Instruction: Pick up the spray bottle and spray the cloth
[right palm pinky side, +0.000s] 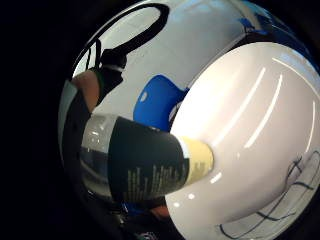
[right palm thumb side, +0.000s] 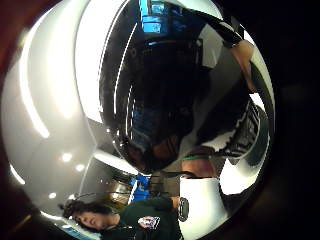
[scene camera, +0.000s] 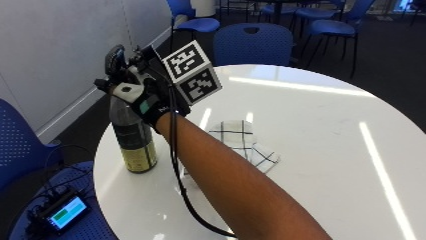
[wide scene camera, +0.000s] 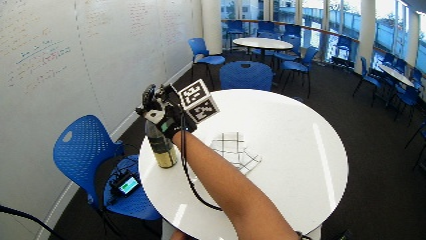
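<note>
Bottle (scene camera: 133, 140): dark body, clear shoulder, black label with a yellow band at the base, black spray head. Standing upright on the white table's left edge, base on the surface, top wrapped by the gloved hand (scene camera: 143, 92). Cloth (scene camera: 245, 145): white with a thin black grid, folded, lying flat mid-table, right of the bottle and apart from it
</note>
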